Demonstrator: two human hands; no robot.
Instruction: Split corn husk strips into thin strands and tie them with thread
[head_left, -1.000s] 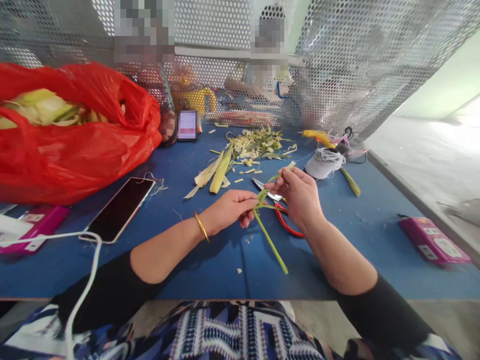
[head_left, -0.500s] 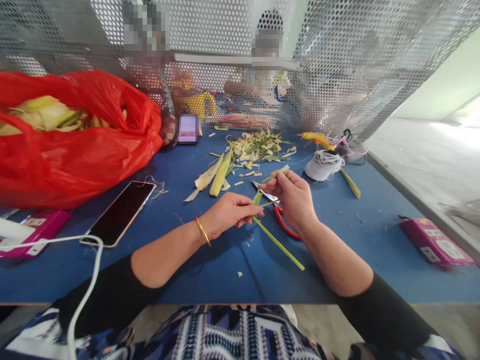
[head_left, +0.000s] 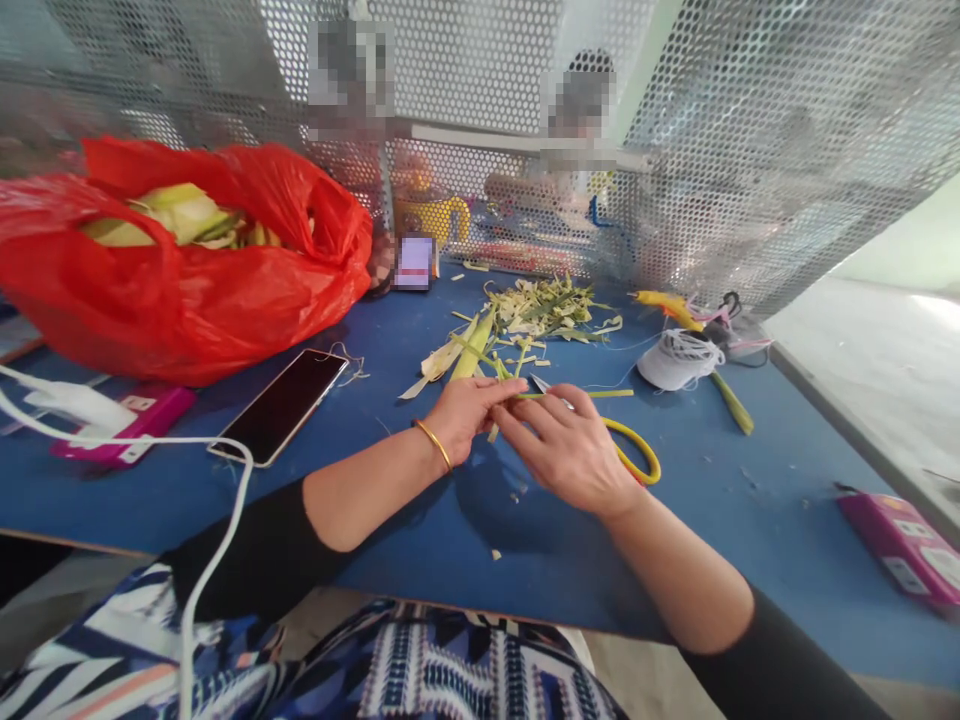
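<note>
My left hand pinches green leaf strips near the middle of the blue table. Close against it, my right hand has its fingers bent round the same strips, and the fingertips of both hands meet. One narrow strip sticks out to the right above my right hand. Scissors with a yellow and red handle lie partly hidden under my right hand. Behind the hands are broad husk leaves and a pile of cut leaf scraps.
A red plastic bag of husks stands at the left, near a phone and a white cable. White thread lies at the right, a purple box farther right. Behind a perforated metal screen are people.
The view has shifted, so things appear farther right. My right hand has come down over the strips beside my left hand. The strip that pointed down to the right now points sideways; the yellow handle loop shows.
</note>
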